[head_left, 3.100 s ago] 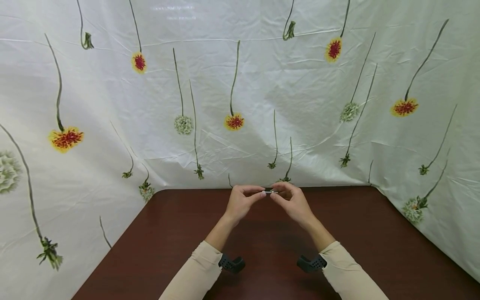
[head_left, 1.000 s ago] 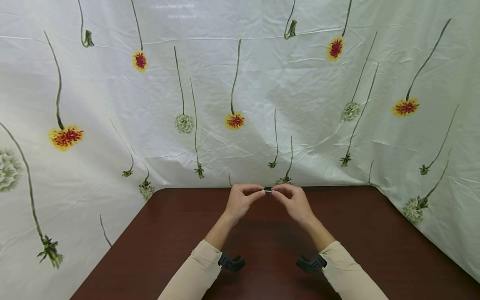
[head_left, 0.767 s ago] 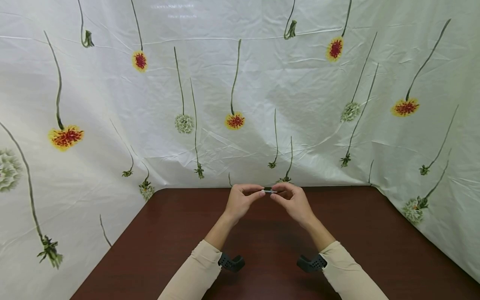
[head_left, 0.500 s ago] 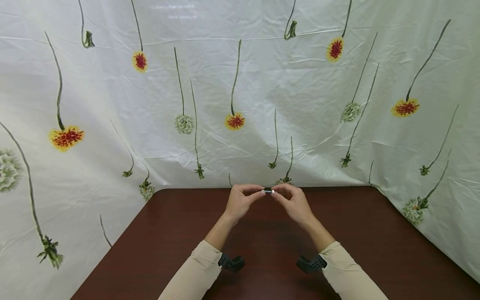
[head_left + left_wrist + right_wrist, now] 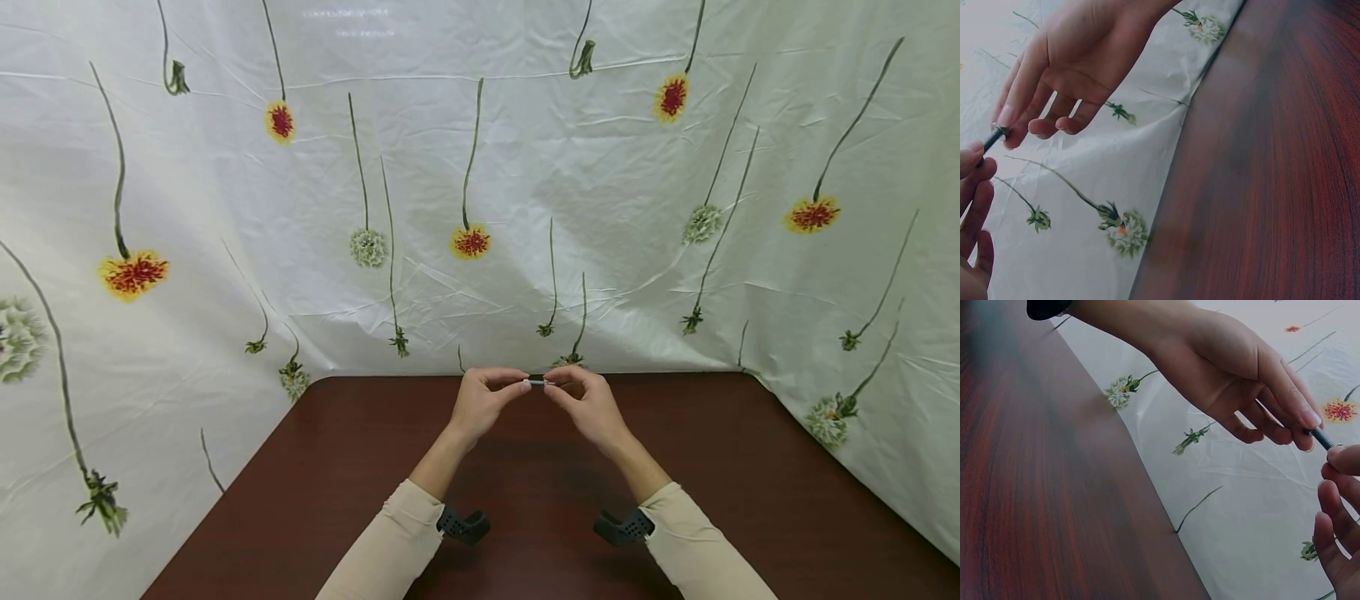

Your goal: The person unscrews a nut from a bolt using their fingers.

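Note:
Above the far part of the table, both hands meet at a small threaded bolt (image 5: 536, 382). My left hand (image 5: 477, 408) pinches its left end between thumb and fingertips. In the right wrist view the bolt's grey thread (image 5: 1322, 438) runs from the left fingertips toward the right ones, with a dark end at the left fingers. My right hand (image 5: 590, 408) pinches a small shiny nut (image 5: 999, 130) on the bolt's other end, as the left wrist view shows. The right thumb and index finger partly cover the nut. The other fingers of both hands are loosely bent.
A dark red-brown table (image 5: 360, 483) lies under the forearms. White cloth (image 5: 420, 192) printed with flowers hangs behind and at both sides. A black wrist band (image 5: 463, 527) is on the left wrist, and another band (image 5: 624, 527) on the right.
The right thumb and fingertips have shifted back and forth around the nut, covering and baring the bolt's right end. The left hand keeps its grip, and both arms stay in place.

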Demonstrator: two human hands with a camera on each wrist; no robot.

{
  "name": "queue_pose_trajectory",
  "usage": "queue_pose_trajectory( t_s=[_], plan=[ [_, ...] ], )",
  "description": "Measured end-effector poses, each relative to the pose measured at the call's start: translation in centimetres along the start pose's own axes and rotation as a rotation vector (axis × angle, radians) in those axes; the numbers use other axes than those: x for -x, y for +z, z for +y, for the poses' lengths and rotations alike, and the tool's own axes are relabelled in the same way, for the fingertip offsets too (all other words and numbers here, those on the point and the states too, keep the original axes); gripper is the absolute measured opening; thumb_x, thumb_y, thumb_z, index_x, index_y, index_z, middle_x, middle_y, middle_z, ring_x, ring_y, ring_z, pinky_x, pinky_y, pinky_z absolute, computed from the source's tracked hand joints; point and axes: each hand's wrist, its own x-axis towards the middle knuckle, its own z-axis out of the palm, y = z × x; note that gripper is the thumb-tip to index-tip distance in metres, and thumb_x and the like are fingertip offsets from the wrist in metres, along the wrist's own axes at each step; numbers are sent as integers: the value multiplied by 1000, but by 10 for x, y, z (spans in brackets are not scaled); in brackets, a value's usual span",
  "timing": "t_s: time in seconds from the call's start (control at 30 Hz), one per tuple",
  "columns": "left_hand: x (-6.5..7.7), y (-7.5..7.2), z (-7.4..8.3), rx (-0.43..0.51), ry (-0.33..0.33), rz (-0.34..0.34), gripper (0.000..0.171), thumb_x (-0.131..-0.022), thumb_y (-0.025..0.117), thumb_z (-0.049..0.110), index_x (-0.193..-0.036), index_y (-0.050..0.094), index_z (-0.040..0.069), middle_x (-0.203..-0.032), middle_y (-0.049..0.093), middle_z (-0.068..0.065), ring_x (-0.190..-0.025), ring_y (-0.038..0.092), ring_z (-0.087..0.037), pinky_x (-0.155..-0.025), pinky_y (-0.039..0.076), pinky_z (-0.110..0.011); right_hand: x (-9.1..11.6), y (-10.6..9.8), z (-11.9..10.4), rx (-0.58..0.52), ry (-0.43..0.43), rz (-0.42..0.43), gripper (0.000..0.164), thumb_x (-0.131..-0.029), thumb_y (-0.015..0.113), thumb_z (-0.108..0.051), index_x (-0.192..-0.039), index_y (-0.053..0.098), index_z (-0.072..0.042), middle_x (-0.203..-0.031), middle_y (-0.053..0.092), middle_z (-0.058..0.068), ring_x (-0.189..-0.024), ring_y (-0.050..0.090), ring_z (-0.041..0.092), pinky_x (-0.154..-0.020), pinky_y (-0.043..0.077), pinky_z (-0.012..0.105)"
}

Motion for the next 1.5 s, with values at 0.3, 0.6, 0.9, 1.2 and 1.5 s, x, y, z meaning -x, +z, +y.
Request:
queue_pose_trajectory(
  t_s=[0.3, 0.6, 0.9, 1.2, 1.5],
  plan=[
    [-2, 0, -6, -1, -7, 4, 16, -93, 77, 2, -106, 78, -8, -101, 76, -18, -98, 71, -35, -81, 55, -34, 4, 0, -23, 29, 12, -13, 20, -99, 68, -1, -115, 69, 12, -100, 71, 20, -88, 69, 33, -73, 53, 31],
    [-1, -1, -7, 4, 20, 0, 15, -92, 80, 9, -103, 81, -1, -99, 78, -11, -95, 72, -24, -80, 55, -34, 5, 0, -23, 14, 4, -4, 24, -97, 70, 2, -120, 67, 9, -107, 69, 22, -89, 68, 37, -73, 52, 31],
    [-2, -2, -10, -11, 9, -7, 22, -92, 80, 9, -106, 78, -7, -99, 78, -8, -95, 72, -23, -81, 56, -36, 5, 1, -23, 21, 6, 8, 15, -97, 68, 4, -111, 70, 11, -102, 70, 20, -91, 67, 37, -75, 53, 33],
    [-2, -2, -10, -2, 12, -5, 18, -92, 80, 10, -105, 80, -3, -99, 78, -10, -95, 72, -25, -83, 56, -37, 4, 1, -21, 29, 23, 5, 21, -99, 68, -1, -117, 69, 10, -106, 71, 21, -90, 66, 35, -74, 52, 31],
    [-1, -2, -7, -19, 5, -4, 18, -93, 80, 9, -105, 80, -3, -99, 78, -7, -95, 72, -24, -82, 56, -37, 6, 0, -25, 39, -7, 6, 22, -96, 71, 3, -117, 68, 9, -109, 69, 23, -93, 67, 36, -76, 52, 35]
  ],
)
